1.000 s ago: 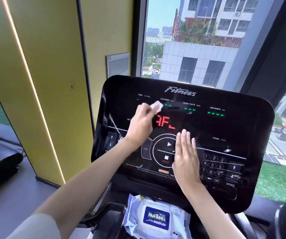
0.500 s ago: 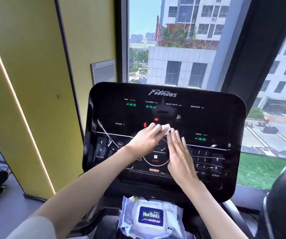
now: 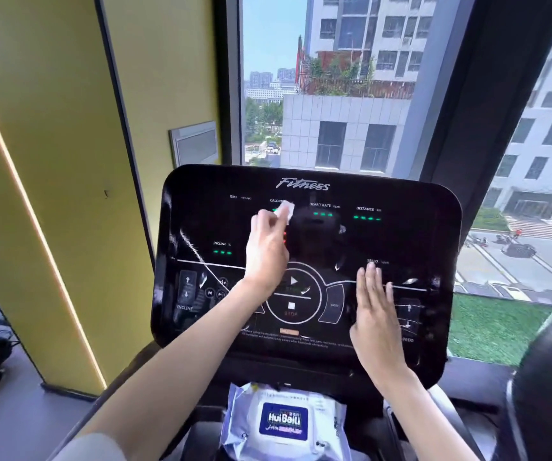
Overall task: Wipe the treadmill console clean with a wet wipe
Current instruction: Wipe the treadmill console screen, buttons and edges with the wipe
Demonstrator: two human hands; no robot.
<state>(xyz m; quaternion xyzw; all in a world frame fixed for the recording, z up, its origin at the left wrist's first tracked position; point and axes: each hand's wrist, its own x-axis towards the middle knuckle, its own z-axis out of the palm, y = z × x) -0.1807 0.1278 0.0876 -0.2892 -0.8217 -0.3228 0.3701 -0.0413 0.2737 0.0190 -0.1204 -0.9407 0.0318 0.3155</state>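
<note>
The black glossy treadmill console (image 3: pixel 410 241) fills the middle of the head view, with green readouts along its top and a round play/stop control at its centre. My left hand (image 3: pixel 266 249) pinches a small folded white wet wipe (image 3: pixel 284 210) and holds it against the upper middle of the panel, near the CALORIES label. My right hand (image 3: pixel 376 311) lies flat with straight fingers on the lower right of the panel, over the number keys.
A white pack of wet wipes (image 3: pixel 282 422) with a blue label sits below the console. A yellow wall (image 3: pixel 51 161) stands on the left, and a window (image 3: pixel 334 94) lies behind. A dark object (image 3: pixel 547 387) rises at the lower right.
My left hand carried the wipe down to the centre of the panel, then back up to the top. My right hand slid from the centre to the lower right.
</note>
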